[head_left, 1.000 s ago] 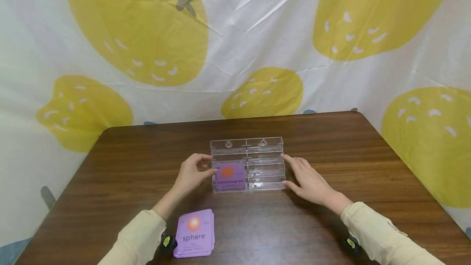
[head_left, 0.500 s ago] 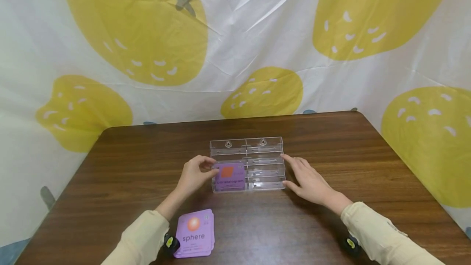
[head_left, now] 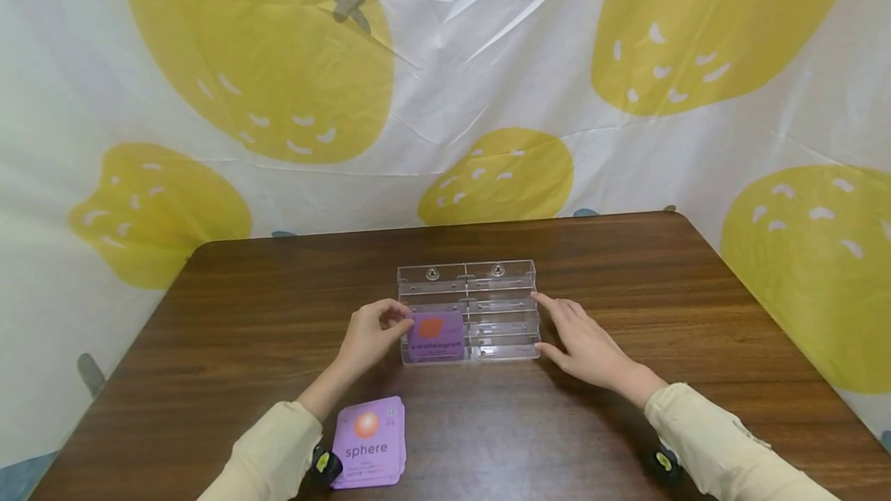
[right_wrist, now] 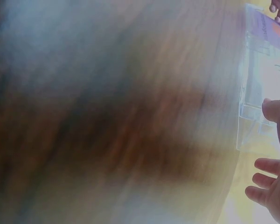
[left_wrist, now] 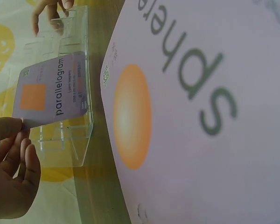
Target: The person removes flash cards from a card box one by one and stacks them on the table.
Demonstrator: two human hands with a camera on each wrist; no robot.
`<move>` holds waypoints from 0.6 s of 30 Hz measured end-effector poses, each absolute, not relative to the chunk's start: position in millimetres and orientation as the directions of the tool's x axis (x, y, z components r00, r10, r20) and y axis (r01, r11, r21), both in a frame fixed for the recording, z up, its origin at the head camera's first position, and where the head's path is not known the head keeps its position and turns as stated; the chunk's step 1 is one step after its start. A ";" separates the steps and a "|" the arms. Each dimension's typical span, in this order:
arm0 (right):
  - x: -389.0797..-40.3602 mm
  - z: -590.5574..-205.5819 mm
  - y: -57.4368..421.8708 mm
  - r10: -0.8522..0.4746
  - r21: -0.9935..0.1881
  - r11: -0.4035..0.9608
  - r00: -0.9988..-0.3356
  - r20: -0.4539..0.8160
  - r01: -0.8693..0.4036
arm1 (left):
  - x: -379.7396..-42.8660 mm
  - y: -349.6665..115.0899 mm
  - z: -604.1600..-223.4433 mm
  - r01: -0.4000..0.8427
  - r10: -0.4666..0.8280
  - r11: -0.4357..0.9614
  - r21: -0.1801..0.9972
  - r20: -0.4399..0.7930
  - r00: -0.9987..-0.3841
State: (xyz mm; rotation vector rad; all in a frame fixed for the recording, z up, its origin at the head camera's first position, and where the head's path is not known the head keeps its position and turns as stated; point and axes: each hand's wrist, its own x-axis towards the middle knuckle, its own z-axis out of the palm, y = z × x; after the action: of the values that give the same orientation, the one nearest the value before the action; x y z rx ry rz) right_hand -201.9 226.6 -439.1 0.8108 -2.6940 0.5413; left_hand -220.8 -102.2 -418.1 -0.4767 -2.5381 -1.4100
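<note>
A clear plastic card rack [head_left: 503, 305] with two columns of stepped pockets stands mid-table. In its front left pocket sits a purple card [head_left: 445, 331] printed "parallelogram". My left hand [head_left: 369, 335] pinches that card by its upper left corner between thumb and fingers, as the left wrist view shows at the card's edge [left_wrist: 35, 95]. On the rack's right side rests my right hand [head_left: 585, 342], thumb low and index finger higher, the fingers extended. A stack of purple cards [head_left: 369, 466] with "sphere" on top lies nearer me, beside the left wrist.
The brown wooden table [head_left: 278, 292] backs onto a white cloth [head_left: 411, 83] printed with yellow fruit. Black wrist cameras sit under both cuffs; the left one [head_left: 323, 464] overlaps the edge of the card stack in the head view.
My left hand has shifted slightly right and downward at the parallelogram card's corner. The card sits marginally lower in its pocket. The right hand stays in place on the rack.
</note>
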 end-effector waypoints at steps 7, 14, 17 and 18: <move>-201.9 -439.3 226.4 -0.472 -0.276 0.769 -0.804 0.362 -0.576 | -220.7 -104.1 -417.1 0.376 0.222 0.467 0.800 0.305 -0.926; -200.6 -438.2 225.7 -0.463 -0.286 0.776 -0.815 0.348 -0.562 | -222.0 -106.8 -415.7 0.362 0.248 0.437 0.824 0.276 -0.929; -200.2 -437.9 225.6 -0.461 -0.287 0.777 -0.818 0.345 -0.559 | -222.7 -107.6 -412.8 0.363 0.252 0.415 0.834 0.278 -0.927; -200.0 -437.7 225.5 -0.460 -0.288 0.778 -0.819 0.344 -0.558 | -222.9 -107.8 -411.3 0.364 0.252 0.410 0.836 0.280 -0.926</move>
State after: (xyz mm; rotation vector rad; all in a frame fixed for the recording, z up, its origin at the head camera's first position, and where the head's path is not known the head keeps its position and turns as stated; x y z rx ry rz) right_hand -200.0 225.5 -437.7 0.7926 -2.7165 0.5577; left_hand -222.9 -107.8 -411.3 -0.5582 -2.5445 -1.5517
